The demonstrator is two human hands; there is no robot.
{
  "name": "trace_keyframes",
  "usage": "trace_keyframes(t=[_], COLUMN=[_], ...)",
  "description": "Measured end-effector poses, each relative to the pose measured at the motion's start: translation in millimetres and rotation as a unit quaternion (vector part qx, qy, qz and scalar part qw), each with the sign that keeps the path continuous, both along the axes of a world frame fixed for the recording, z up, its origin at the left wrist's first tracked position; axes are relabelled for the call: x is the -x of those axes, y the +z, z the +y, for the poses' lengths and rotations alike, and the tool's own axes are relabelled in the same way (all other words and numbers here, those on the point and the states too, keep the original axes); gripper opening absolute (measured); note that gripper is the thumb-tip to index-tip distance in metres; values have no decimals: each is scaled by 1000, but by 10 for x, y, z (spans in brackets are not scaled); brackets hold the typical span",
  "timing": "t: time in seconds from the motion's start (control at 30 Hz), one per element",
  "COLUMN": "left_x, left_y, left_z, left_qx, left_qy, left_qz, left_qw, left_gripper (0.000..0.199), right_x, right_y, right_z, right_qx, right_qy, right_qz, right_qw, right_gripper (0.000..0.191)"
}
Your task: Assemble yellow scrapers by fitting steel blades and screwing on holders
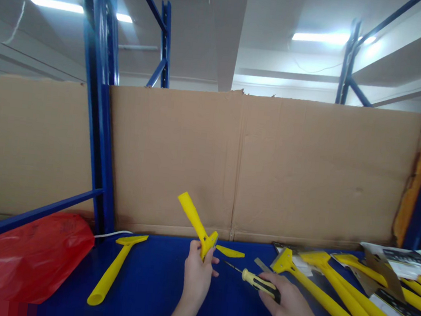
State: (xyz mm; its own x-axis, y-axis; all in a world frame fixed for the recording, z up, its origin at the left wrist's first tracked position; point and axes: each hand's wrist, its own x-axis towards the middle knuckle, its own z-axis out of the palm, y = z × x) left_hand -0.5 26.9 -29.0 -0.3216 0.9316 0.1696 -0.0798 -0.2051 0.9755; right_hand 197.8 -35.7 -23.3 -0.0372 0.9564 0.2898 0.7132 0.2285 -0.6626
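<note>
My left hand (198, 271) is closed round the head end of a yellow scraper (193, 217), whose handle points up and to the left. In my right hand (289, 301) is a screwdriver (260, 283) with a yellow and black handle, its thin shaft pointing left toward the scraper head. The tip is apart from the scraper. Behind my left hand, a flat yellow piece (230, 252) lies on the blue surface (154, 283). Just beyond my right hand is a thin metal blade (262, 265), partly hidden.
One yellow scraper (116, 269) lies on the left, near a red plastic bag (28, 254). Several yellow scrapers (330, 303) and printed packaging (405, 314) crowd the right side. A cardboard panel (176, 159) stands at the back between blue rack posts (101, 130).
</note>
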Motion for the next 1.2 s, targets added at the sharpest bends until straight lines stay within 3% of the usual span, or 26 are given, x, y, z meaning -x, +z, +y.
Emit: trace_keyframes(t=[0.3, 0.5, 0.6, 0.7, 0.87, 1.03, 1.1, 1.2], left_x=[-1, 34, 52, 66, 78, 7, -47, -91], left_y=[84, 137, 168, 215, 292, 324, 329, 324], left_z=[-61, -64, -64, -74, -133, -244, -277, -264], left_qx=[-32, -41, -48, -43, -14, 2, 6, 11], left_qy=[-46, -13, -17, -45, -156, -289, -306, -284], left_qz=[21, -11, -80, -126, -96, -24, -7, 14], left_qw=[998, 999, 995, 990, 983, 957, 952, 959], left_gripper=[26, 36, 44, 51, 53, 51, 49, 51], right_x=[-12, 12, 12, -11, -39, -32, -26, -39], right_y=[-24, 6, 27, 35, 54, 110, 121, 117], right_z=[-1, -16, -17, -17, -24, -61, -75, -70], right_qx=[-29, -33, -116, -253, -378, -369, -340, -303], right_qy=[14, 10, -11, -25, -58, -1, 31, 26], right_qz=[-74, -90, -70, -89, -168, -274, -287, -276], right_qw=[997, 995, 991, 963, 909, 888, 895, 912], right_gripper=[26, 17, 21, 28, 48, 45, 39, 39])
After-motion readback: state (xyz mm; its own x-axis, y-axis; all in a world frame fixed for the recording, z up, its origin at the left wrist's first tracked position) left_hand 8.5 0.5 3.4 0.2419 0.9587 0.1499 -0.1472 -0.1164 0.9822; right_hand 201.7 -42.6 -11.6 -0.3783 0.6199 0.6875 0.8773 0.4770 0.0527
